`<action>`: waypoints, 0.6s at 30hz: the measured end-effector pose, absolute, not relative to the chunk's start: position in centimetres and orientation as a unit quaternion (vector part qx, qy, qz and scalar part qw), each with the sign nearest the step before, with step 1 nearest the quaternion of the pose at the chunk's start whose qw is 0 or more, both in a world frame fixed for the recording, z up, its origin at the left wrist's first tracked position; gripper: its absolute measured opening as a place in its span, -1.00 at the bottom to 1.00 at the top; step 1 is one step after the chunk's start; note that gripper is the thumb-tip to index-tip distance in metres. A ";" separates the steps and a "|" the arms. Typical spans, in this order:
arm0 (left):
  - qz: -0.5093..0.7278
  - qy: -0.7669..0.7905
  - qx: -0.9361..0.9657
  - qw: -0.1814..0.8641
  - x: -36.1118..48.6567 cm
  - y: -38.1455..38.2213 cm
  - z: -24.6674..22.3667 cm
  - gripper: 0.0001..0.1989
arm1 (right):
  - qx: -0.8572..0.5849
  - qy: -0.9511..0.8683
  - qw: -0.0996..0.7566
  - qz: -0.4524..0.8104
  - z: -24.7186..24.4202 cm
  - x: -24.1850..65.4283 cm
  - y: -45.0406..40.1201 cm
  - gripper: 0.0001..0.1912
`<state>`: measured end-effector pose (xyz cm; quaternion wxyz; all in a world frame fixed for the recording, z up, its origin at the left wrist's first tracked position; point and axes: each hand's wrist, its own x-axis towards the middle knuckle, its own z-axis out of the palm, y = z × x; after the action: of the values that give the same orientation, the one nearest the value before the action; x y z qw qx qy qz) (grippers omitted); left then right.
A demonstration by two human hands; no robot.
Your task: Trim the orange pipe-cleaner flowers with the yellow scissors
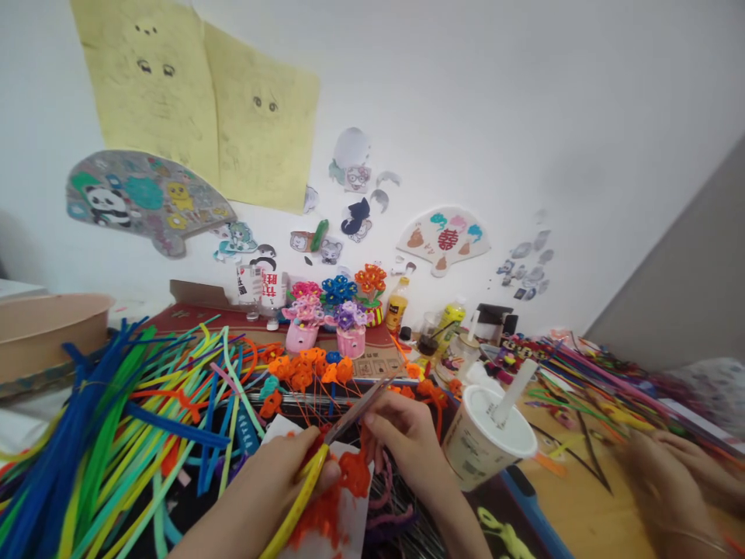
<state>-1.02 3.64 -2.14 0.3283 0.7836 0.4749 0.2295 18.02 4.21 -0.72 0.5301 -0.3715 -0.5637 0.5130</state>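
My left hand [279, 477] is closed around scissors with a yellow handle [306, 493]. Their silver blades [358, 411] point up and to the right, close to my right fingers. In my right hand [413, 442], thumb and fingers pinch an orange pipe-cleaner flower [355, 473], partly hidden by the fingers. Below both hands lies a white sheet [355, 528] strewn with orange fuzz. Just beyond the blades stand several finished orange pipe-cleaner blooms [311, 369] on thin stems.
Loose pipe cleaners [145, 419] heap at the left beside a round tub [52, 326]. A lidded cup with a straw [492, 435] stands right of my right hand. Potted pipe-cleaner flowers [341, 291] and bottles [397, 304] line the back. At far right, another person's hands [663, 473] are blurred.
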 end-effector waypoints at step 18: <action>0.211 0.523 0.764 0.313 -0.5 3.7 -2.7 -0.71 | -0.404 -0.611 0.495 0.467 -0.7 18.0 4.1 -0.73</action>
<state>-0.52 3.69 -2.72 0.3130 0.7642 0.5230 0.2110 18.02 4.08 -0.70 0.4954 -0.4039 -0.6111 0.4669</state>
